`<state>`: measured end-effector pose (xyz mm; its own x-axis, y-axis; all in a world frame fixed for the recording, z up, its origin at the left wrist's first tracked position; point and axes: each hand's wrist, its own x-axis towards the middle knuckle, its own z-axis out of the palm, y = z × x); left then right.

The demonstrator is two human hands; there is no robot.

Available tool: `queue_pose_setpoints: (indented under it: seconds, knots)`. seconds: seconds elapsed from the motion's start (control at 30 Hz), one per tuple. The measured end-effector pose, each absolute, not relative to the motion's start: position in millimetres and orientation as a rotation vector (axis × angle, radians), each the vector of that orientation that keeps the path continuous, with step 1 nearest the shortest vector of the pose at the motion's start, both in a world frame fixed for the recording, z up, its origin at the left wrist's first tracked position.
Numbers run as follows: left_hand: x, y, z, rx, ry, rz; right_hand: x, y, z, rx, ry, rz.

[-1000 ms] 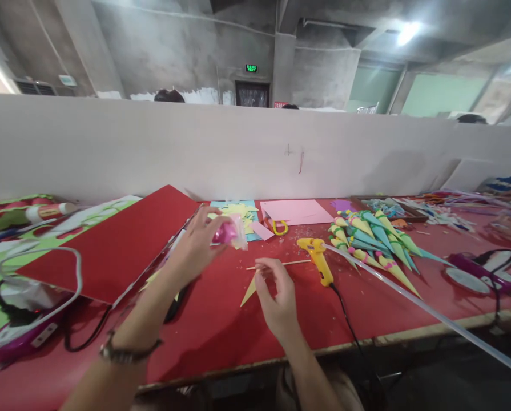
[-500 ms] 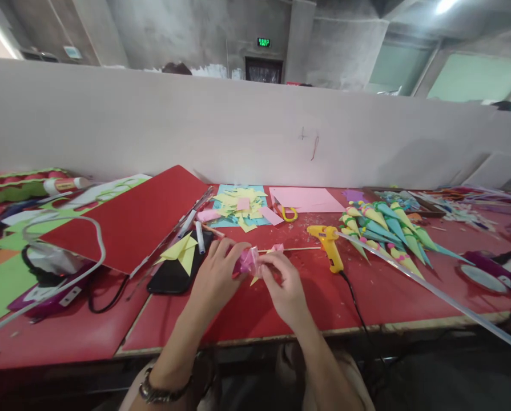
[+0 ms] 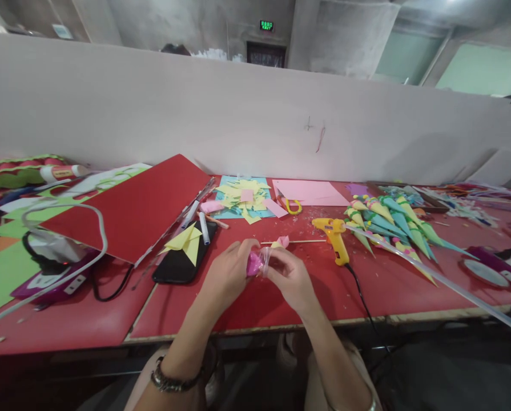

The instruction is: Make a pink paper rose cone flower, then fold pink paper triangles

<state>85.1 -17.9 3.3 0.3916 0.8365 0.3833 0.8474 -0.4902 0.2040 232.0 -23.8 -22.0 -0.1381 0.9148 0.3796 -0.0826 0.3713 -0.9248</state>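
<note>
1. In the head view, the bag (image 3: 254, 265), small and clear with pink contents, sits between both hands above the desk (image 3: 255, 314).
2. The left hand (image 3: 229, 267) is closed round the bag's pink part; its thumb is mostly hidden.
3. The right hand (image 3: 293, 278) narrows to a pinch on the clear film at the bag's other end.
4. The step seems to be working the bag's mouth. To do it well, the left hand should grip firmly without squeezing, and the right should part the film gently, keeping the mouth tipped upward against spills.
5. Just beyond the hands lies the stick (image 3: 309, 241), with a pink piece (image 3: 283, 241) at its near-left part; both are best left unknocked.
6. The glue gun (image 3: 333, 234) lies at the stick's right end. Whether it is hot cannot be told, so the right wrist should stay clear.
7. The phone (image 3: 169, 269), with yellow paper (image 3: 189, 245) on it, is left of the left hand, apart from it.
</note>
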Motion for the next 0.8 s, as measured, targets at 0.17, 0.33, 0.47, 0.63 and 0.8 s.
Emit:
queue_pose_setpoints:
  seconds: [0.17,0.33,0.47,0.63,0.8]
  knots:
    - [87.6,-21.0,5.0,-2.567,-1.751,-0.535,233.4,-25.8,-19.4,-0.838,-1.518,1.054]
    - [90.5,-21.2,5.6,-2.567,-1.766,-0.454,231.1,-26.4,-19.7,-0.91,-1.634,0.982]
    - [91.1,-21.1,6.6,-2.553,-1.77,-0.378,232.5,-27.0,-18.0,-0.942,-1.729,0.977]
    - [88.0,-21.7,7.4,-2.55,-1.769,-0.406,229.0,-29.9,-16.9,-0.956,-1.754,0.979]
    - [85.7,-20.6,6.3,-2.605,-1.782,-0.489,224.7,-32.3,-16.0,-0.937,-1.723,0.965]
